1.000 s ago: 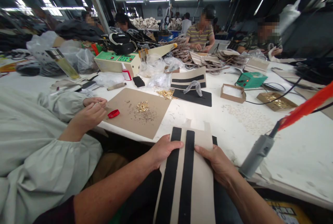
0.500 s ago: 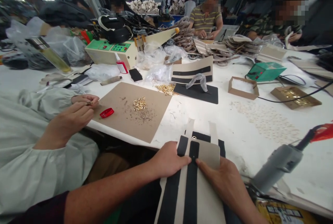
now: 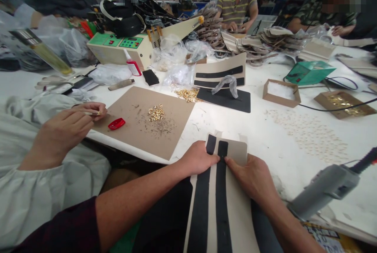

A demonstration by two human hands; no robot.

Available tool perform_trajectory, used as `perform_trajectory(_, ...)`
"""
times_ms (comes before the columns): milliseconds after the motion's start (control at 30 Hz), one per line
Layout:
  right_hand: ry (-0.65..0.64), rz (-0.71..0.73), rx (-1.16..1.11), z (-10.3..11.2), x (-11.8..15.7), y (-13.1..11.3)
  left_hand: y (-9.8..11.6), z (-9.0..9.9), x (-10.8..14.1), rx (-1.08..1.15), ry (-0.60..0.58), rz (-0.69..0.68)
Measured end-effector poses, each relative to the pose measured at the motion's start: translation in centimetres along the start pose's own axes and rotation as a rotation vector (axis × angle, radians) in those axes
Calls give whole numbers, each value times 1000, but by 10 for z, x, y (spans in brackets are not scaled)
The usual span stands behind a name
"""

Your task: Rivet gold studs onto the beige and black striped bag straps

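A long beige panel with two black strips (image 3: pixel 235 194) lies between my hands, tilted from my lap up to the table edge. My left hand (image 3: pixel 198 161) grips its left edge, the thumb pressed on the face by the inner black strip. From the right side my right hand (image 3: pixel 250 176) holds the same panel, its thumb almost meeting the left one at a small mark on that strip. Both hands' other fingers are hidden behind the panel. Pale strap ends (image 3: pixel 243 138) show slightly behind its top edge.
A co-worker's hands (image 3: pixel 67 123) hold a small piece at left, beside a brown board (image 3: pixel 176 135) with gold fittings (image 3: pixel 156 112) and a red item (image 3: pixel 116 123). A grey tool (image 3: pixel 324 190) stands close on my right. Small cartons (image 3: pixel 281 98) and a green box (image 3: pixel 310 72) lie beyond.
Both hands have raised the panel's top end, so it covers most of the straps and black piece that showed behind it. The whole view has shifted slightly.
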State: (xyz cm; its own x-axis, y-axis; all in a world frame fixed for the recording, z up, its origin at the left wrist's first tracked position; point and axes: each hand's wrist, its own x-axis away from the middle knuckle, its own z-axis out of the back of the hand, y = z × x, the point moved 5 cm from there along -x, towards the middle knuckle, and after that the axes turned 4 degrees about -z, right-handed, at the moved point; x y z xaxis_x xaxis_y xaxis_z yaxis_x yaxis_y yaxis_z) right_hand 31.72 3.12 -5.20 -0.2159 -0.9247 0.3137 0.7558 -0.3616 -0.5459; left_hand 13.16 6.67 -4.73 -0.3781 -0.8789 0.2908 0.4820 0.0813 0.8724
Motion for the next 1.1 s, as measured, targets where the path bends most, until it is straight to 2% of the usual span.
perform_trajectory(367, -39, -51, 141, 0, -4, -3, 0, 0, -4, -3, -31, -5)
perform_trajectory(633, -14, -71, 284, 3, -8, -9, -2, 1, -7, -10, -24, 25)
perform_trajectory(967, -23, -96, 293, 1, -8, -10, -2, 0, -8, 12, -11, -9)
perform_trajectory(1100, -29, -94, 254, 1, -6, -12, -4, 5, -3, -81, 54, -2)
